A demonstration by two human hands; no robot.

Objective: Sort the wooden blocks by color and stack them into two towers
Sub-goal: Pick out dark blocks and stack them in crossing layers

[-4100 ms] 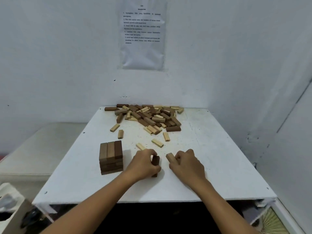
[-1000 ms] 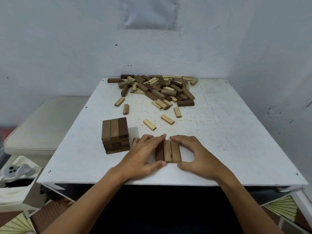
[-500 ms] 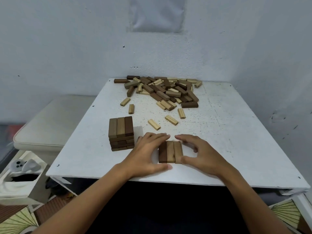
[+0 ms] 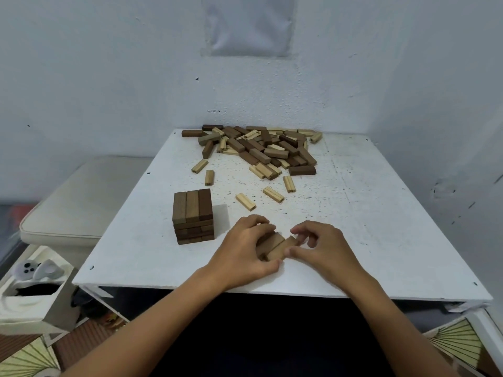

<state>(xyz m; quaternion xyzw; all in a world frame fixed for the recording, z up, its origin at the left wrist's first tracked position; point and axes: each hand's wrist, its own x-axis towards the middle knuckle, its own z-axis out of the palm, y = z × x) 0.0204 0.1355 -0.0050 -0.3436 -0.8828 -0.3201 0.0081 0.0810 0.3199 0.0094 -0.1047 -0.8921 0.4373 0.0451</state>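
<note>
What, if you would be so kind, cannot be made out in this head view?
- Blocks between the hands: count hidden by left hand and right hand.
- Wall sheet: top cut off by the frame edge.
- Pile: lower blocks covered by upper ones.

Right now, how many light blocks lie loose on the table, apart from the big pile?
5: two left of the pile, one right below it, two nearer the hands. Others may hide within the pile.

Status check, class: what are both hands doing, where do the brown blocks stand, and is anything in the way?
Left hand and right hand grip brown blocks together. Dark tower stands left. Nothing between.
</note>
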